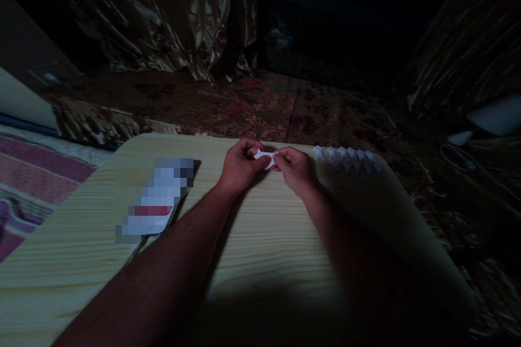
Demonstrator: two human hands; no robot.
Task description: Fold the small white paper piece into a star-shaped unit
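Both my hands meet over the far part of a light wooden table [252, 238]. My left hand [240, 165] and my right hand [293, 168] each pinch one side of a small white folded paper piece [265, 158], held just above the tabletop. To the right of my right hand lies a row of several small white folded paper pieces [348, 158] along the table's far edge.
A blurred white and red flat item [157, 200] lies on the table left of my left arm. Beyond the table is a patterned brown carpet [260, 108], with shiny curtains [163, 16] at the back. White objects and a cable [484, 124] lie at the right.
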